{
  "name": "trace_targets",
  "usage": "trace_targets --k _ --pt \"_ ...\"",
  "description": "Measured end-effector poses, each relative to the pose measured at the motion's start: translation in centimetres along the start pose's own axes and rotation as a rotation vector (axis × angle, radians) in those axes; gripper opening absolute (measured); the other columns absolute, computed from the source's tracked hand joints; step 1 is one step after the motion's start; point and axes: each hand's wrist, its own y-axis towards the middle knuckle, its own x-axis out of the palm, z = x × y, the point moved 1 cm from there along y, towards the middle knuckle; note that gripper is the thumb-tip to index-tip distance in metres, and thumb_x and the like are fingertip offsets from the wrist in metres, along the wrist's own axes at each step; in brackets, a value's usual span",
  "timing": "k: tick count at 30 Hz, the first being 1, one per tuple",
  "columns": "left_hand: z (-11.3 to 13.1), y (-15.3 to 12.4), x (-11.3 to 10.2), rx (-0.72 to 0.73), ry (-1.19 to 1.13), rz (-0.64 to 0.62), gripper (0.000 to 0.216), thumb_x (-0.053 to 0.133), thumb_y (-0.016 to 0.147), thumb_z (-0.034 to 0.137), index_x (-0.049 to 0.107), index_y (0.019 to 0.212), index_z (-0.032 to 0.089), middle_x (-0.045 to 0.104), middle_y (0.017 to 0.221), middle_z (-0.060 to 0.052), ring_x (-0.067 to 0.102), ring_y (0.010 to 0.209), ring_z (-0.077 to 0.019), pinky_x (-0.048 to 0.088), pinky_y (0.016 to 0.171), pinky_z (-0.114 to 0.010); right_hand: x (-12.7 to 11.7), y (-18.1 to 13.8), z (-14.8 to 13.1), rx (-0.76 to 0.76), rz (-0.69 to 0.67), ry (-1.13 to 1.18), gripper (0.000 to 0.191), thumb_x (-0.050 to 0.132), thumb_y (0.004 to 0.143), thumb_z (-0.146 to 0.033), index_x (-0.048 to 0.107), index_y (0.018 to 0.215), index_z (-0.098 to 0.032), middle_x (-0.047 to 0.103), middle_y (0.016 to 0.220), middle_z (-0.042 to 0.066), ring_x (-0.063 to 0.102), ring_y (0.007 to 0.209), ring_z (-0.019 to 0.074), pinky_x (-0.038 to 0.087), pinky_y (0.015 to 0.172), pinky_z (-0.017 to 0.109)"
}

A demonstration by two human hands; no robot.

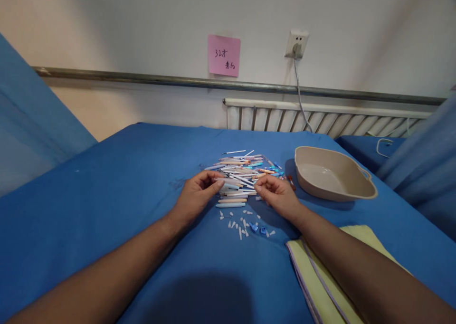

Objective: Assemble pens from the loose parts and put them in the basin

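The left hand [195,191] pinches a pale pen [232,182], its long side pointing to 3 o'clock, toward the right hand [280,198]. I can't tell if those curled fingers hold anything. Messy pens [244,176] crowd close at 1, little white bits [244,223] sit at 5, and a tan tub [331,193] at 3.

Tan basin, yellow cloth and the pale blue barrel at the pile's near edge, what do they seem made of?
Tan basin: probably plastic, satin finish; a soft sheen shows inside.
Yellow cloth: matt fabric, going by its soft folds and purple edging.
Pale blue barrel: likely smooth plastic, judging by its even colour, though too small to be sure.
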Motion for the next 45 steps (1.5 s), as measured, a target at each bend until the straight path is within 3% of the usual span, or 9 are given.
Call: trace_targets --k 9,15,25,34,45 --pt "0.1 0.0 0.0 -0.019 0.003 -0.010 0.020 0.072 0.068 0.028 0.066 0.082 0.016 0.066 0.078 0.000 0.058 0.072 -0.0118 0.044 0.073 -0.024 -0.2 0.0 -0.2 0.011 0.008 0.000 0.025 0.062 0.074 -0.041 0.055 0.073 -0.018 0.047 0.059 -0.004 0.038 0.046 0.0068 0.028 0.042 0.020" --pt "0.7 -0.8 0.7 -0.023 0.046 -0.144 0.019 0.071 0.069 0.029 0.065 0.081 0.016 0.064 0.078 -0.001 0.057 0.070 -0.0124 0.044 0.068 -0.025 0.2 -0.2 -0.3 0.032 -0.081 -0.002 0.025 0.063 0.076 -0.042 0.060 0.077 -0.017 0.051 0.058 -0.004 0.040 0.047 0.0071 0.030 0.044 0.020" --pt "1.1 -2.2 1.3 0.138 0.180 -0.130 0.018 0.070 0.071 0.028 0.066 0.084 0.017 0.065 0.080 -0.003 0.057 0.073 -0.0152 0.045 0.069 -0.029 0.4 -0.4 0.0 0.131 -0.093 -0.039 0.036 0.063 0.074 -0.050 0.049 0.065 -0.018 0.040 0.052 -0.006 0.032 0.047 0.0075 0.024 0.044 0.021" --pt "0.8 -2.5 1.4 0.207 0.289 -0.158 0.017 0.066 0.075 0.028 0.066 0.088 0.017 0.066 0.083 -0.003 0.058 0.078 -0.0165 0.044 0.075 -0.030 1.6 -1.4 -1.2 0.190 -0.281 0.277 0.029 0.060 0.078 -0.046 0.049 0.088 -0.020 0.051 0.064 -0.005 0.045 0.049 0.0092 0.037 0.049 0.022" --pt "0.8 -2.5 1.6 0.161 0.306 -0.201 0.013 0.064 0.077 0.027 0.067 0.085 0.017 0.066 0.080 -0.003 0.057 0.075 -0.0158 0.043 0.071 -0.029 1.7 -1.9 -1.7 0.141 -0.316 0.342 0.023 0.056 0.082 -0.035 0.047 0.098 -0.021 0.054 0.070 -0.003 0.047 0.053 0.0101 0.039 0.051 0.023"
